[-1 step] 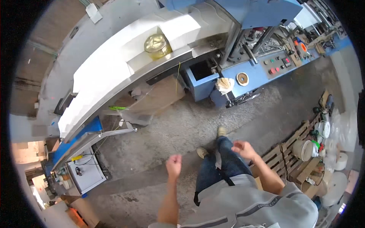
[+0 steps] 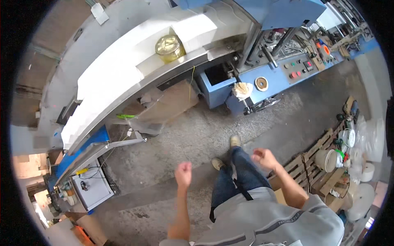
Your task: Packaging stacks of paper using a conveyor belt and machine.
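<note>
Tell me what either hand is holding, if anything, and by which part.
Nothing visible is held, by any part, in the left hand or the right hand.

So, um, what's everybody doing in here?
A person is standing near a blue machine. The left hand and the right hand are both held out over the floor, and neither seems to be holding anything. Ahead, a shiny yellowish bundle sits in a gap in some white material.
</note>
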